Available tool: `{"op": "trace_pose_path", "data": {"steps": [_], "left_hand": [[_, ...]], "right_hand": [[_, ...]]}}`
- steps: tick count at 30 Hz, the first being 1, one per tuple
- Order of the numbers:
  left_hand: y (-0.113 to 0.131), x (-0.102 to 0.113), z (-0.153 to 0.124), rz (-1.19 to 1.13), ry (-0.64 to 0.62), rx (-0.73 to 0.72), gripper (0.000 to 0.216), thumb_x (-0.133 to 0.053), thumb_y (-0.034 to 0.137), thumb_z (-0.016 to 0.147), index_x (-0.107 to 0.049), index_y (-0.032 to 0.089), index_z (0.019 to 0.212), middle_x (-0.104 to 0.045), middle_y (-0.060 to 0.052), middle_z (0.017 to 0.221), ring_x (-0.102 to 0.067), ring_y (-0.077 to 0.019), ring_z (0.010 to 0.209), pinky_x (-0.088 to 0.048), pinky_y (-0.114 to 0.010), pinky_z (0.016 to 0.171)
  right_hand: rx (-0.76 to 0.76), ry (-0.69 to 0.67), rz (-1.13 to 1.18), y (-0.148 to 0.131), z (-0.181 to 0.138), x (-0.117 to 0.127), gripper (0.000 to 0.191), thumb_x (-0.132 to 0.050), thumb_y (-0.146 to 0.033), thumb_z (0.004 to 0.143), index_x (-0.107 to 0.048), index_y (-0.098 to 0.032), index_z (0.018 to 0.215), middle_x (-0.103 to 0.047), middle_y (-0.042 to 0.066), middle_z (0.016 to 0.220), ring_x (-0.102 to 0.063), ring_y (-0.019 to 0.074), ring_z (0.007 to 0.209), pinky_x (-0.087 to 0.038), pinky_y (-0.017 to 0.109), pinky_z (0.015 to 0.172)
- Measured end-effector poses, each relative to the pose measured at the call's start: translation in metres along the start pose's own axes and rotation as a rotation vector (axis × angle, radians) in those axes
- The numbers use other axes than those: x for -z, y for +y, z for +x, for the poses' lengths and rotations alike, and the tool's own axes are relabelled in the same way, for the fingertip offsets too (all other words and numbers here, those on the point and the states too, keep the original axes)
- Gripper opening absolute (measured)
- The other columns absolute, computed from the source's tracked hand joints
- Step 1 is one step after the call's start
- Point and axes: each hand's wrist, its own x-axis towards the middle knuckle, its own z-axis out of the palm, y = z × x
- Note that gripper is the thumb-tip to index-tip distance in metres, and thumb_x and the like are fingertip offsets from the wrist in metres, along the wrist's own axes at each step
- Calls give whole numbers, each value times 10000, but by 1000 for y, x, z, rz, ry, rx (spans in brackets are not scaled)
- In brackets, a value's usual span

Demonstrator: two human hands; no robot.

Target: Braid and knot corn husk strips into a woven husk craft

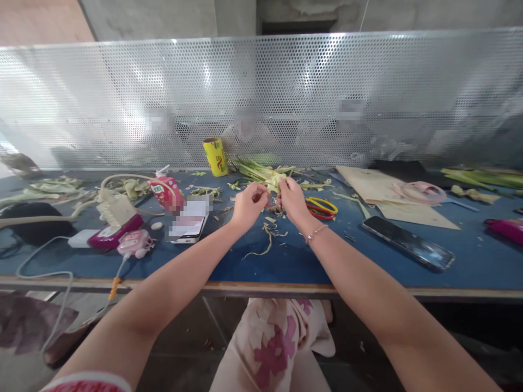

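Note:
Both my hands meet over the middle of the blue table [286, 261]. My left hand [248, 205] is closed, pinching a pale green leaf strip [272, 183]. My right hand [291, 197] is closed on the same strip from the other side, a thin bracelet on its wrist. The strip runs back into a bundle of green leaves [255, 170] lying just behind my hands. Small leaf scraps [267, 235] lie on the table under my wrists.
Coloured rings [322, 207] lie right of my hands, then a black phone [407, 242] and cardboard sheets [379, 190]. At left are a white phone [188, 223], pink gadgets [122, 237], a red carton [165, 191] and cables. A yellow roll [216, 156] stands against the perforated metal screen [261, 98].

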Motion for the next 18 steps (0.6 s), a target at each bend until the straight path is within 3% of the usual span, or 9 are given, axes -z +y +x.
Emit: {"op": "trace_pose_path", "data": {"steps": [3,10,18], "left_hand": [[0,0,-1,59,7,-54,90,-620,105,690,-631,182,736,-671,-5,708,-641,-117,660,-500,-252,695],[7,-1,1,52,47,-23,132,-644,74,655,-702,171,723,-683,-31,730,-627,-131,694,-494,-267,726],[20,-1,-8,146,-71,-173,203,-660,37,623,-731,224,661,-702,-44,831,-612,-151,846,-441,-261,886]], "right_hand": [[-34,68,-14,-5,-4,-2,420,-453,-642,816,-391,-245,694,-367,-73,470,-395,97,369,-331,254,397],[-16,75,-35,-5,-4,-1,397,-453,-612,831,-401,-242,698,-403,-72,460,-419,100,373,-342,251,407],[17,127,34,-4,-2,-1,346,-467,-568,836,-410,-246,724,-376,-79,474,-407,97,376,-327,257,418]]}}
